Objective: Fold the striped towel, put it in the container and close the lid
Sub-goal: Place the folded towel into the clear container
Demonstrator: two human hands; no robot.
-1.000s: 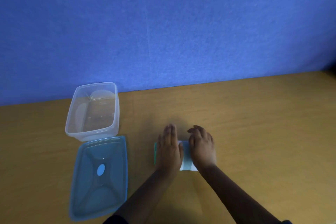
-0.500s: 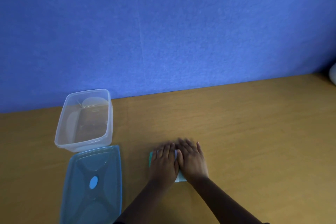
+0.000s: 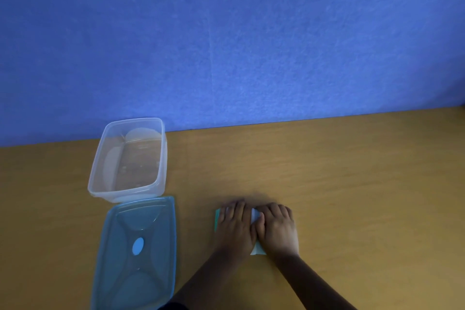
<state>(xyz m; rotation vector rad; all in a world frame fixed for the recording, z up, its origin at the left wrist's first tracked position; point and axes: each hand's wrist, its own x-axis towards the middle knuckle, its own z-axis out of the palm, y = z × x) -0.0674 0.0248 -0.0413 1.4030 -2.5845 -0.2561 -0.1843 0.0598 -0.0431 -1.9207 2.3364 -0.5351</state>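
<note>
Both hands, left hand and right hand, still press the towel flat.

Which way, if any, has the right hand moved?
Yes: judged against the lid, the right hand edged toward it, closing up beside the left hand on the towel.

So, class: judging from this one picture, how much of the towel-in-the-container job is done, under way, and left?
Done: the towel looks folded into a small pad on the table. In hand: the left hand and right hand lie flat on it, pressing it. Left: the container stands open and empty, its lid flat beside it, so packing and closing remain.
</note>
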